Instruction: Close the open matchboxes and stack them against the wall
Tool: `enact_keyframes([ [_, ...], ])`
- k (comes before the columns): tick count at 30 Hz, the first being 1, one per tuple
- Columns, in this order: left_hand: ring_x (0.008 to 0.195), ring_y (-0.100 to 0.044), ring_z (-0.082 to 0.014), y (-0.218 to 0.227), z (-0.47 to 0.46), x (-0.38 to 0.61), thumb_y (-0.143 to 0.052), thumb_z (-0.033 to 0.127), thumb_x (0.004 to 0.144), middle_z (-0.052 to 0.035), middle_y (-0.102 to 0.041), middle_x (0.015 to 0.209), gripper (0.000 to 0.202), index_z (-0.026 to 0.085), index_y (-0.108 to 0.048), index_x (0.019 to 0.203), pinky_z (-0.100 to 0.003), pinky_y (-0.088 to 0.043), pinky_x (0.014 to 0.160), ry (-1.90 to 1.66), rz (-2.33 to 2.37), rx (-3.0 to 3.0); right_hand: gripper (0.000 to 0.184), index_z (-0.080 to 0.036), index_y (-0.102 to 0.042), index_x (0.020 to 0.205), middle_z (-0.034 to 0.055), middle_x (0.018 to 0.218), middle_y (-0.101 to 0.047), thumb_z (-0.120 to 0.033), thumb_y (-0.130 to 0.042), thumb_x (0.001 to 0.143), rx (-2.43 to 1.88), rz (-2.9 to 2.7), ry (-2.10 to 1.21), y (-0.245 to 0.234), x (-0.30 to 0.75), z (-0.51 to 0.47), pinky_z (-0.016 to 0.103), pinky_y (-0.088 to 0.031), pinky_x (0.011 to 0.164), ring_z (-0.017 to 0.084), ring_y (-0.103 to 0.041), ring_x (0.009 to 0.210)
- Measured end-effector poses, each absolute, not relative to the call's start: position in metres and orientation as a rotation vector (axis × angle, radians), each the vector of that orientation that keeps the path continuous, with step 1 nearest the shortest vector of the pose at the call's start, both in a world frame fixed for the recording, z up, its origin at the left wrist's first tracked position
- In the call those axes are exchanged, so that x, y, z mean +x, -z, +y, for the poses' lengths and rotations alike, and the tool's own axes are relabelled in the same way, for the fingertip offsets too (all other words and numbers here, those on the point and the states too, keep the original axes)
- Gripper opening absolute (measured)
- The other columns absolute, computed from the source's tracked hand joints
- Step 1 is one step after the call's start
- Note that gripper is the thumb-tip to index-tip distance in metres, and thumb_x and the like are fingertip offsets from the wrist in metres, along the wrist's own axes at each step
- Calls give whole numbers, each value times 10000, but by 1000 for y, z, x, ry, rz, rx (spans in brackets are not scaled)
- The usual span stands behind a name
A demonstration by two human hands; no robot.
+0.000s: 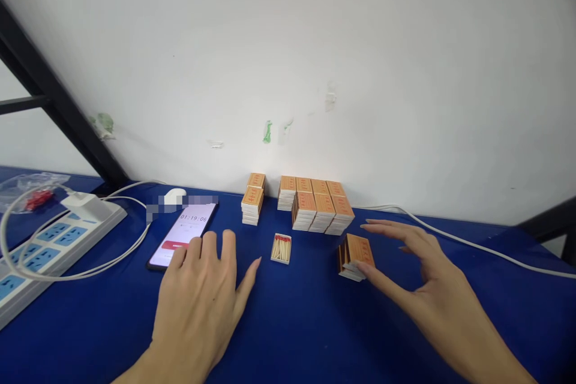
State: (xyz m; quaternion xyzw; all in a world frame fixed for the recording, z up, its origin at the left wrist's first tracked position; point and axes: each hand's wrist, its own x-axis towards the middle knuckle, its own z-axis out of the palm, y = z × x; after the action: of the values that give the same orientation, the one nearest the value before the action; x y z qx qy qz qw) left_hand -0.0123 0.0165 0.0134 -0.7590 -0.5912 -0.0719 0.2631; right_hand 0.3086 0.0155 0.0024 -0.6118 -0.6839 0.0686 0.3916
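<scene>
My left hand (198, 300) lies flat on the blue table (292, 324), fingers stretched out, holding nothing, its fingertips just short of a phone (182, 234). An open tray of red-tipped matches (281, 248) sits just right of its thumb. My right hand (432, 294) hovers open with spread fingers, thumb tip touching a small leaning stack of orange matchboxes (355, 256). Behind them stand a large block of stacked matchboxes (317, 205) and a smaller stack (252, 199).
A white power strip (49, 246) with looped white cables lies at the left. The phone shows a running timer. A plastic bag with red bits (31, 192) sits far left. A white cable (472, 243) runs along the right. A white wall rises directly behind.
</scene>
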Motion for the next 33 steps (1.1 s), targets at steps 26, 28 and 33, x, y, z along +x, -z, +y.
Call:
enact_keyframes([
  [26,877,-744,-345,23,-1,7,-701,207,1029,-180,-706,1007,416,31,-748,1402,-510,-701,712,259,-1489,-2289,802,-254,-331,1787,90,1809,-439,-458,-680,1094,-1227,-2518,-424,21,239,-6,537,-539,1265,311,-484,1623],
  [28,896,-746,-346,26,0,5,-666,203,1039,-194,-710,1030,459,26,-721,1458,-504,-706,723,286,-1458,-2294,789,-258,-333,1787,84,1813,-434,-447,-669,1098,-1244,-2530,-452,21,237,-5,543,-527,1275,310,-472,1628],
  [33,901,-745,-348,26,0,2,-564,219,1079,-197,-708,1029,474,19,-691,1489,-514,-710,730,267,-1463,-2310,721,-240,-381,1765,80,1789,-473,-430,-634,1117,-1214,-2543,-344,19,240,-6,517,-561,1249,294,-498,1614],
])
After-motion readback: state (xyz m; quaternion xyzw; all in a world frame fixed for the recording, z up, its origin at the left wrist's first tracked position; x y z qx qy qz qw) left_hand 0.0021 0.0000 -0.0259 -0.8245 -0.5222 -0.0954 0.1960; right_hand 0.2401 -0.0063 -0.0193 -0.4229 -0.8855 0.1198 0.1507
